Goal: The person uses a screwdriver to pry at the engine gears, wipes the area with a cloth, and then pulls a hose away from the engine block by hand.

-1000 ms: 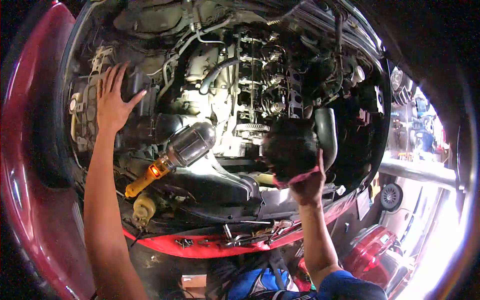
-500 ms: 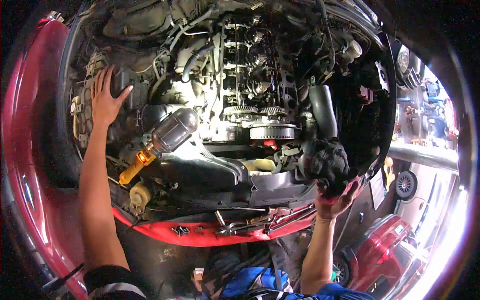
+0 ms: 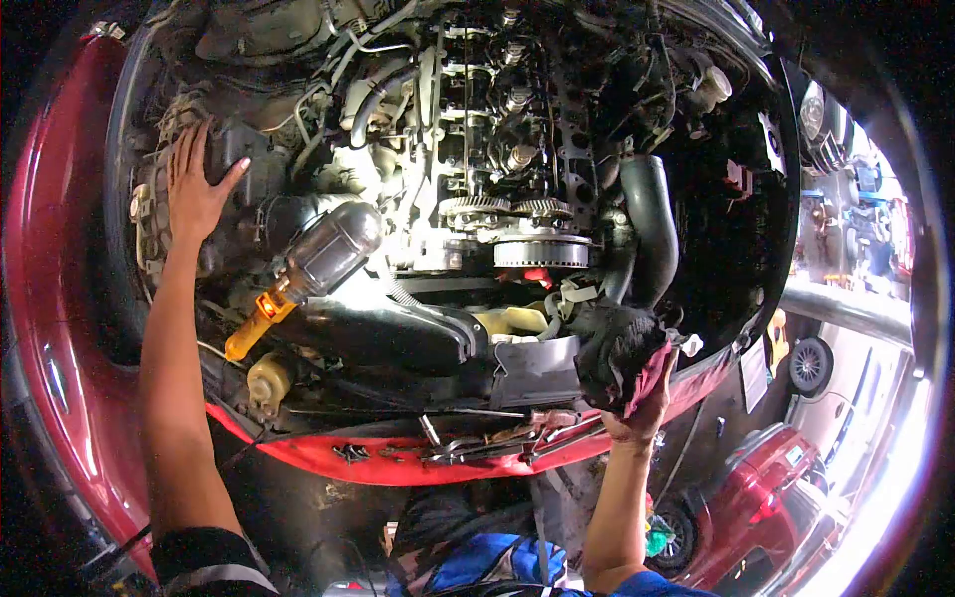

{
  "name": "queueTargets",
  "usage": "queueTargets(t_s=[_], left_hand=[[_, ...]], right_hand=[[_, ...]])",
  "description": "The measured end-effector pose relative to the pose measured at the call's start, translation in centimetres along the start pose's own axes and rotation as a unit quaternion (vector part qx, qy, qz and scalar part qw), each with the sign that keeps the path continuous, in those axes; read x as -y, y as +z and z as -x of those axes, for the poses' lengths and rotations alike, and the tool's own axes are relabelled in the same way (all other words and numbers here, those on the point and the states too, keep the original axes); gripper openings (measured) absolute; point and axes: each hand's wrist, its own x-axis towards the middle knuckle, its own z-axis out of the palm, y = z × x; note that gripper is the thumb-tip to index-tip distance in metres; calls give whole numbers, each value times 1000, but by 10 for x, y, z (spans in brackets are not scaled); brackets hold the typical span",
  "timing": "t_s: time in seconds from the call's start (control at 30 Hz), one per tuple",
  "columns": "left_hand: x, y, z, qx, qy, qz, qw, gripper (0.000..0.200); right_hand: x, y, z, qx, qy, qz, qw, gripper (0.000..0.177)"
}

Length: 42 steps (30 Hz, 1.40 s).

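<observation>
My left hand (image 3: pixel 200 186) lies with spread fingers on the dark parts at the left of the engine bay. In my right hand (image 3: pixel 649 400) is a bunched black rag (image 3: pixel 619 360) with a pinkish-red edge, over the front of the bay. Just beyond the rag stands a thick black hose (image 3: pixel 649 224). A lit work lamp (image 3: pixel 323 254) with a yellow handle rests between my hands and shines on the engine. Cam gears (image 3: pixel 542 208) and a toothed pulley (image 3: pixel 542 253) show at the front of the uncovered engine (image 3: pixel 487 129).
Hand tools (image 3: pixel 497 438) and small bolts (image 3: pixel 350 453) lie on the red front edge (image 3: pixel 398 468) of the car. A yellowish reservoir (image 3: pixel 269 383) sits at the front left. Beyond the right side are a red vehicle (image 3: pixel 741 497) and a loose wheel (image 3: pixel 811 365).
My right hand has carried the black rag left and slightly toward me, away from the thick hose, whose lower part now shows. My left hand stays on the same spot.
</observation>
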Motion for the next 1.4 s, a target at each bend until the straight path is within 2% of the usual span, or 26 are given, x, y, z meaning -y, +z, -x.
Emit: queueTargets(t_s=[0.03, 0.1, 0.17, 0.2, 0.23, 0.3, 0.37, 0.4, 0.5, 0.53, 0.57, 0.67, 0.73, 0.8, 0.83, 0.87, 0.93, 1.0, 1.03, 1.07, 1.1, 1.13, 1.2, 1.27, 1.37, 1.4], left_hand=[[0, 0, -1, -3, 4, 5, 1000, 85], [-2, -2, -2, -8, 11, 15, 1000, 85], [-4, -8, -3, 1, 14, 12, 1000, 84], [-6, -10, -3, 6, 16, 11, 1000, 84], [-4, -6, -2, 3, 15, 15, 1000, 83], [1, -1, -2, -6, 10, 21, 1000, 83], [-1, -3, -3, 9, 5, 21, 1000, 86], [-1, -4, -3, 14, -3, 18, 1000, 88], [-2, -5, -3, 2, 6, 29, 1000, 84], [-3, -7, -4, 6, 5, 10, 1000, 84], [-3, -9, -4, 9, 2, 11, 1000, 84], [-6, -11, -3, 21, -9, 19, 1000, 86], [-7, -12, -1, 16, -14, 16, 1000, 86], [-6, -10, -2, 14, -15, 10, 1000, 88], [-4, -9, -2, 12, -15, 10, 1000, 88], [-2, -7, -2, 10, -13, 10, 1000, 88], [0, -3, -1, 10, -16, 8, 1000, 88], [-2, -3, 0, 11, -28, 1, 1000, 88], [-2, -2, 0, 8, -27, 6, 1000, 88], [0, -1, -1, 6, -24, 9, 1000, 88], [1, -2, -1, 3, -21, 9, 1000, 88], [0, -2, -1, -2, -21, 14, 1000, 88], [0, -2, 1, 6, -31, 14, 999, 88], [-2, -4, -2, 16, -36, 12, 999, 88], [-7, -7, -6, 38, -39, 14, 998, 90], [-9, -9, -6, 45, -39, 19, 998, 92]], right_hand=[[1, 1, -1, -13, -11, 7, 1000, 61], [1, -3, -10, -93, -146, 235, 957, 50], [20, 2, -30, -127, -199, 475, 847, 45], [36, 41, -23, -155, -239, 636, 717, 45], [49, 30, -36, -154, -273, 600, 736, 47], [82, 9, -58, -210, -252, 714, 618, 52], [98, 3, -67, -235, -250, 668, 660, 54], [106, -20, -81, -199, -280, 615, 710, 57], [112, -9, -88, -230, -302, 671, 637, 58], [115, 8, -91, -206, -288, 668, 655, 55], [113, 23, -95, -164, -274, 632, 707, 54], [96, 75, -133, -49, -323, 639, 697, 54], [74, 142, -152, 70, -295, 606, 735, 48], [52, 215, -180, 189, -323, 701, 607, 41], [38, 261, -183, 252, -383, 736, 498, 39], [16, 278, -214, 240, -452, 751, 417, 35], [-24, 320, -273, 280, -532, 738, 307, 30], [-61, 361, -339, 248, -555, 758, 238, 30], [-81, 371, -389, 237, -579, 748, 221, 27], [-99, 381, -438, 245, -643, 681, 253, 24], [-111, 382, -475, 206, -538, 782, 238, 34], [-117, 391, -494, 212, -490, 820, 205, 38], [-134, 403, -506, 180, -482, 839, 177, 41], [-144, 406, -513, 94, -557, 803, 189, 44], [-155, 440, -590, 199, -224, 950, 92, 50], [-157, 440, -589, 209, -219, 949, 92, 48]])
